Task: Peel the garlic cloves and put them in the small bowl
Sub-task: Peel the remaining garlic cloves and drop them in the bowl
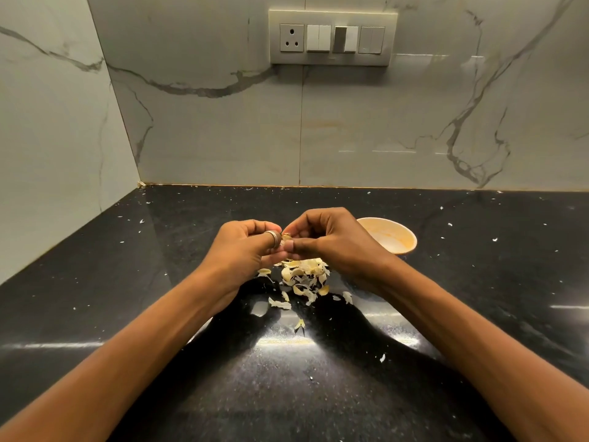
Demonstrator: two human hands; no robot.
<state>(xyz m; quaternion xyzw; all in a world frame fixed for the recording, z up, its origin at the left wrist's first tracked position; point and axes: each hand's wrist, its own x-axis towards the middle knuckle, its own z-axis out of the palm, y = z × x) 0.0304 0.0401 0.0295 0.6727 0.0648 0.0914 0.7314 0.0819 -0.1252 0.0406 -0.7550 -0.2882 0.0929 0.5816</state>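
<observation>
Garlic clove (286, 238) held above peel pile (304, 276), small bowl (393, 239) behind right hand (334, 242)

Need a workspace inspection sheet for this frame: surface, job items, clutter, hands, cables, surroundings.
Surface: glossy black speckled stone countertop, with streaks of light glare.
Job's things: small pale garlic clove held above the counter; round cream small bowl on the counter to the right of the right hand, partly hidden, no cloves visible in the part that shows.
Clutter: heap of papery garlic skins below the hands; white flecks scattered over the counter.
Grippers: left hand, ring on one digit, and right hand both pinch the clove.
Cables: nothing seen.
Surroundings: grey-veined marble wall tiles; switch panel with a socket.
</observation>
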